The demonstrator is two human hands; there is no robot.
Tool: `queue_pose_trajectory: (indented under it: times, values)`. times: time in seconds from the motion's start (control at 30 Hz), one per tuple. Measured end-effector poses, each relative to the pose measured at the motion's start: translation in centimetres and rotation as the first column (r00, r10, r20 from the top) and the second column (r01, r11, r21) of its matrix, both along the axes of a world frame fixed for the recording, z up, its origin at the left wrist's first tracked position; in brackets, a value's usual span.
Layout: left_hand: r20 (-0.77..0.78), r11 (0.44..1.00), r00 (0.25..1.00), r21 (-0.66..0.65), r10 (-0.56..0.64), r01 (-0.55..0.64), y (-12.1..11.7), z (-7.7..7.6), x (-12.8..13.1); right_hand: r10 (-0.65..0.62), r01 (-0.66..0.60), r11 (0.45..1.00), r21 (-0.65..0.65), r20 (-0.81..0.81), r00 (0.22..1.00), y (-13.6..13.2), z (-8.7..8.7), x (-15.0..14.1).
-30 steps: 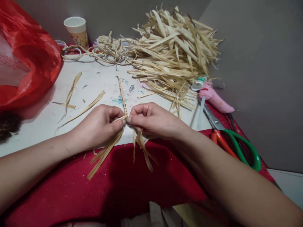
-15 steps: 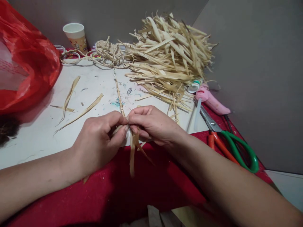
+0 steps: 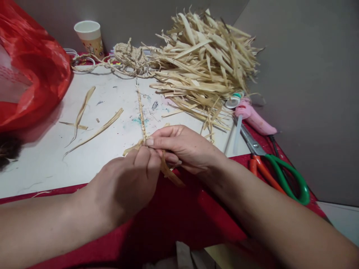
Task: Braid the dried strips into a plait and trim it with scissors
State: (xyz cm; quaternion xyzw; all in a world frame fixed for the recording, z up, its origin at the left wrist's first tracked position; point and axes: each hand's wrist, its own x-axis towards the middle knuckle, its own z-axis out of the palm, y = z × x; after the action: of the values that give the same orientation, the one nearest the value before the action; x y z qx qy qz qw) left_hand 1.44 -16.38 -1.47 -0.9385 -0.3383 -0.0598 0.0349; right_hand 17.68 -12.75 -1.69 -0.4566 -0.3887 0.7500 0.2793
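A thin braid of dried leaf strips (image 3: 140, 108) runs from a coiled plaited rope (image 3: 126, 59) at the back down to my hands. My right hand (image 3: 182, 147) pinches the near end of the braid between thumb and forefinger. My left hand (image 3: 131, 183) is closed around the loose strips (image 3: 168, 172) just below that point, its back turned to the camera. One strip end sticks out to the left at the pinch, and another trails onto the red cloth (image 3: 157, 220).
A big heap of dried strips (image 3: 204, 59) fills the back right. Scissors (image 3: 275, 168) with orange and green handles, a pink glue gun (image 3: 252, 116), a paper cup (image 3: 89, 35), a red plastic bag (image 3: 30, 71) and stray strips (image 3: 92, 132) lie on the white board (image 3: 56, 157).
My left hand has dropped lower and rolled over so its back faces the camera, taking the loose strips with it. My right hand keeps its pinch on the braid end.
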Motion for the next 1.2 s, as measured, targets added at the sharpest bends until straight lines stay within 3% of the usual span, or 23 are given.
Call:
queue_pose_trajectory:
  times: [0.13, 0.2, 0.27, 0.37, 0.4, 0.43, 0.47, 0.5, 0.53, 0.6, 0.63, 0.67, 0.7, 0.73, 0.87, 0.97, 1.07, 1.2]
  values:
    - [0.031, 0.996, 0.999, 0.079, -0.04, 0.038, -1.9, -0.5, 0.1, -0.001, 0.002, 1.0, -0.006, 0.044, 0.999, 0.2, 0.2, 0.0]
    - [0.101, 0.994, 0.989, 0.027, -0.109, 0.107, -2.9, 0.1, 0.0, -0.009, 0.01, 1.0, -0.01, 0.066, 0.998, 0.4, 0.2, 0.0]
    - [0.248, 0.975, 0.955, -0.108, -0.164, 0.195, -3.1, 1.5, -0.4, -0.024, 0.025, 1.0, -0.01, 0.073, 0.997, 0.5, 0.2, 0.2]
    - [0.525, 0.94, 0.846, -0.326, 0.087, 0.106, -1.1, 3.5, -1.0, -0.025, 0.024, 1.0, 0.005, 0.063, 0.998, 0.7, 0.2, 0.5]
    - [0.531, 0.937, 0.825, -0.349, 0.191, 0.008, 0.0, 3.8, -1.2, -0.021, 0.021, 1.0, 0.013, 0.056, 0.998, 0.8, 0.2, 0.6]
    - [0.579, 0.926, 0.754, -0.363, 0.311, -0.103, 1.3, 3.8, -1.3, -0.02, 0.019, 1.0, 0.021, 0.048, 0.999, 0.8, 0.2, 0.7]
    - [0.645, 0.849, 0.582, -0.501, 0.495, -0.167, 2.5, 3.5, -1.3, -0.02, 0.019, 0.999, 0.027, 0.041, 0.999, 0.8, 0.1, 0.7]
    - [0.61, 0.73, 0.481, -0.677, 0.629, -0.097, 3.6, 3.0, -1.2, -0.023, 0.022, 0.999, 0.032, 0.035, 0.999, 0.8, 0.1, 0.8]
    - [0.529, 0.578, 0.443, -0.815, 0.724, 0.028, 4.5, 2.5, -1.1, -0.026, 0.025, 0.999, 0.035, 0.03, 0.999, 0.8, 0.1, 0.8]
    - [0.328, 0.257, 0.471, -0.943, 0.819, 0.211, 5.4, 1.4, -0.8, -0.028, 0.027, 0.999, 0.043, 0.029, 0.999, 0.8, 0.1, 0.8]
    - [0.257, 0.133, 0.508, -0.954, 0.822, 0.268, 5.5, 1.0, -0.7, -0.029, 0.027, 0.998, 0.048, 0.034, 0.999, 0.8, 0.1, 0.7]
    - [0.213, 0.056, 0.54, -0.955, 0.815, 0.292, 5.4, 0.9, -0.6, -0.03, 0.028, 0.998, 0.057, 0.044, 0.999, 0.8, 0.1, 0.7]
    - [0.198, 0.029, 0.56, -0.955, 0.804, 0.295, 5.2, 0.9, -0.6, -0.031, 0.027, 0.997, 0.07, 0.055, 0.998, 0.8, 0.1, 0.6]
    - [0.2, 0.042, 0.578, -0.961, 0.791, 0.274, 5.1, 1.0, -0.6, -0.032, 0.026, 0.996, 0.086, 0.069, 0.997, 0.8, 0.2, 0.6]
    - [0.24, 0.231, 0.657, -0.968, 0.715, 0.102, 4.8, 1.8, -1.0, -0.023, 0.005, 0.989, 0.151, 0.117, 0.993, 0.6, 0.2, 0.4]
    - [0.232, 0.276, 0.692, -0.96, 0.684, 0.049, 5.0, 1.8, -1.2, -0.003, -0.023, 0.986, 0.166, 0.158, 0.987, 0.3, 0.2, 0.3]
    - [0.206, 0.203, 0.706, -0.975, 0.677, 0.09, 5.4, 1.3, -1.2, -0.002, -0.041, 0.976, 0.213, 0.196, 0.981, 0.1, 0.1, 0.3]
    - [0.152, 0.013, 0.686, -0.979, 0.712, 0.203, 5.7, 0.7, -1.3, -0.017, -0.059, 0.952, 0.302, 0.243, 0.97, 0.0, 0.1, 0.4]
